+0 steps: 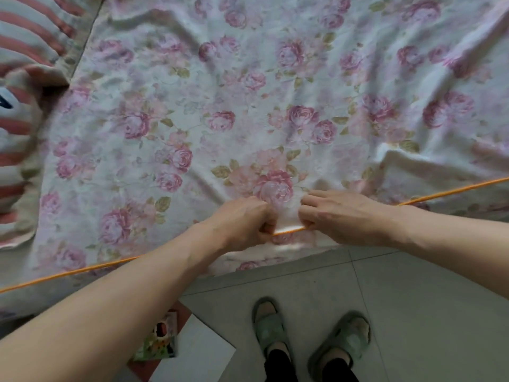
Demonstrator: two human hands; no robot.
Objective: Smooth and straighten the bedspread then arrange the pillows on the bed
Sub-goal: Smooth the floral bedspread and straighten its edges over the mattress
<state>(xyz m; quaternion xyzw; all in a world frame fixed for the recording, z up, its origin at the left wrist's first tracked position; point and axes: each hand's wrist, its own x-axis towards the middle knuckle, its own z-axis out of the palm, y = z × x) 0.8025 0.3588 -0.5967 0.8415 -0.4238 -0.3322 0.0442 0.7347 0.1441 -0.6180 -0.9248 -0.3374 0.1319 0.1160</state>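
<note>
A white bedspread (248, 92) printed with pink roses covers the bed, wrinkled toward the right and top. Its near edge carries orange piping (454, 188). My left hand (242, 224) and my right hand (338, 216) sit close together at that near edge, each pinching the fabric and the piping between them. A pillow (24, 37) with red and white stripes lies at the bed's far left, partly cut off by the frame.
Grey floor tiles (413, 312) run along the bed's near side, where my feet in green slippers (272, 329) stand. A small colourful packet (159, 340) and a white sheet (198, 351) lie on the floor at lower left.
</note>
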